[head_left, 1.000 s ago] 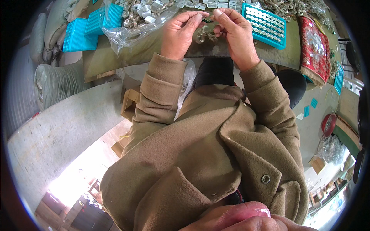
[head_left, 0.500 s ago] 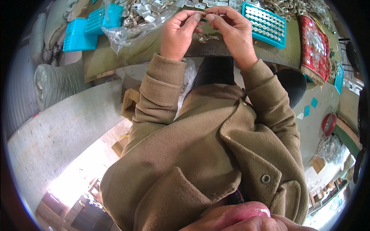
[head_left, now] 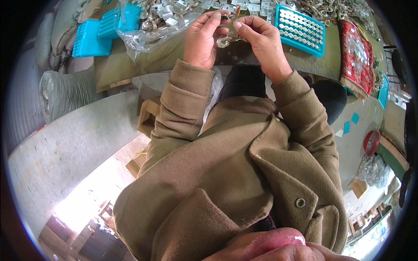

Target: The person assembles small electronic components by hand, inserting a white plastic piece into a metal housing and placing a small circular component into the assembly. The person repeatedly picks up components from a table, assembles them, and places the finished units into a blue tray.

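Observation:
My left hand (head_left: 201, 43) is raised over the near edge of the table, its thumb and forefinger pinching a small dark green piece (head_left: 225, 17). A pale, coiled bundle of thin clear wire (head_left: 224, 41) hangs just below those fingers. My right hand (head_left: 264, 42) is close beside it on the right, thumb and fingers closed on a strand of the wire. A thin orange-brown strip (head_left: 237, 11) shows upright between the hands; whether either hand touches it I cannot tell.
A blue tray (head_left: 322, 43) of round white pieces lies right of my hands. White plastic parts (head_left: 167, 13) heap on a clear bag (head_left: 141, 43) at the left, near stacked blue trays (head_left: 89, 39). A red patterned cloth (head_left: 355, 56) covers the table's right end.
My hands have moved slightly apart. The green piece now shows at my left fingertips, and the wire coil has come into clearer view below them.

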